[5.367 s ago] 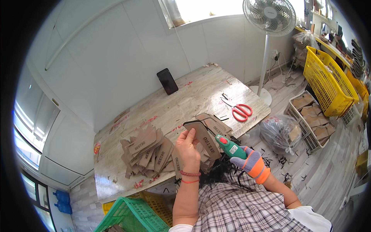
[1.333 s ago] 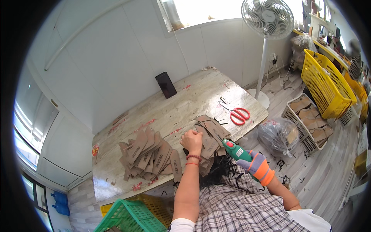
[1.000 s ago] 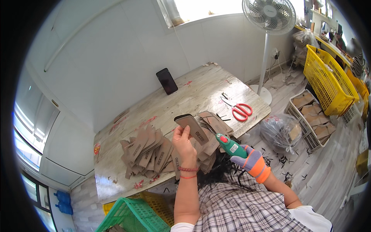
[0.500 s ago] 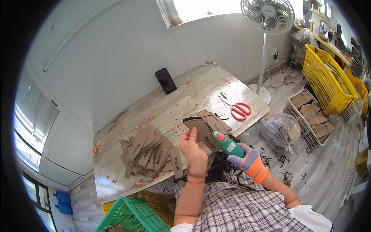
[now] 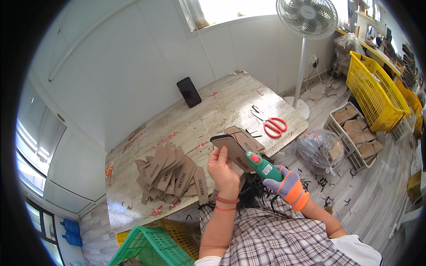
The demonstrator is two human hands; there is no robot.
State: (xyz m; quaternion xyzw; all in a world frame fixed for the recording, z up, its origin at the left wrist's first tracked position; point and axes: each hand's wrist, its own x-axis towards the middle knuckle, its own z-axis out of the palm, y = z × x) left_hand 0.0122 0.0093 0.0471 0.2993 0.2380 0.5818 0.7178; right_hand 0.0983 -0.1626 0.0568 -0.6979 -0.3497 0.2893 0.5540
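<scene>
My left hand pinches a flat grey-brown piece with dark lettering and a black edge, tilted up above the table's near edge. In my right hand, wearing a grey and orange glove, is a green handheld power tool with a red button. Its head meets the lower end of the piece; the working tip is hidden. Just behind lie similar pieces. To the left of my left hand spreads a loose pile of them. Black scraps are bunched on my checked apron.
Red-handled scissors and a dark phone rest on the worn table. Below stand green and yellow crates. On the right are a fan, a stuffed clear bag, a white crate of brown pieces and a yellow basket.
The green tool and my gloved right hand have shifted slightly right and down along the piece. My left hand keeps its hold almost unmoved.
</scene>
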